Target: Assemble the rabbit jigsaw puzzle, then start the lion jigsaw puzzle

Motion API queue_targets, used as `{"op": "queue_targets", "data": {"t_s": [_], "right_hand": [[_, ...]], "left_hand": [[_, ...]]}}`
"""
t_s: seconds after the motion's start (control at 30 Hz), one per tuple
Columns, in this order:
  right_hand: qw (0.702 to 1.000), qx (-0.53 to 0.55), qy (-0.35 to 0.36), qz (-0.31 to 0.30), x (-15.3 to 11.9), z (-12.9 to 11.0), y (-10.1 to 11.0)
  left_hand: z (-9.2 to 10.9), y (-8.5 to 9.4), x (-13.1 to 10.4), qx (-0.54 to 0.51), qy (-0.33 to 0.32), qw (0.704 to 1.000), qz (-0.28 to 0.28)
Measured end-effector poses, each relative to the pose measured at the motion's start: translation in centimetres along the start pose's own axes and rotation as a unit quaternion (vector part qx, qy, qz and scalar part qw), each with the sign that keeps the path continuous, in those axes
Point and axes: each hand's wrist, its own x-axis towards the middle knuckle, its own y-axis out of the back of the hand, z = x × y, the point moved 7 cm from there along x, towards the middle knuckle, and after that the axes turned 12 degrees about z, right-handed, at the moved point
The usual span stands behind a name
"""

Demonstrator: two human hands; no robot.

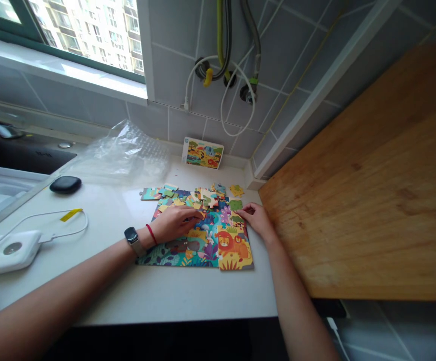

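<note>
Well left of the puzzle (198, 254) are the sink (18, 155) and, nearer the viewer, a white power unit (10, 253) with a white cable (29, 214); between sink and puzzle lies a black oval case (65, 184); beyond the puzzle's left part sits a crumpled clear plastic bag (123, 156). The left hand (176, 220), with a watch (131, 235) and a red bracelet (150, 233) at the wrist, reaches over the puzzle's left side; its fingers are slightly curled, their tips at the puzzle's middle, and whether they hold anything I cannot tell. Loose pieces (207, 197) are heaped on the puzzle's far part; behind it a picture box (203, 153) leans by the wall. At the puzzle's right edge, the right hand (256, 218) has thumb and fingertips drawn close together beside a green piece (236, 204); whether they grip it I cannot tell; a wooden panel (372, 190) stands right of the puzzle.
</note>
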Motion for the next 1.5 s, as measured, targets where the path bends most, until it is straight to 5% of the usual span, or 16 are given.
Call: {"op": "queue_targets", "data": {"t_s": [0.37,0.67,1.5], "right_hand": [[0.985,-0.023,0.167,0.046,-0.4,-2.9,0.6],[0.982,-0.069,0.171,-0.03,0.1,-1.7,-0.6],[0.965,-0.144,0.213,-0.048,-0.1,-0.8,-1.7]], "left_hand": [[-0.6,-0.4,-0.2,-0.022,0.033,0.999,-0.022],[-0.6,-0.4,-0.2,-0.024,0.042,0.998,-0.029],[-0.1,-0.2,0.2,-0.024,0.059,0.997,-0.036]]}}
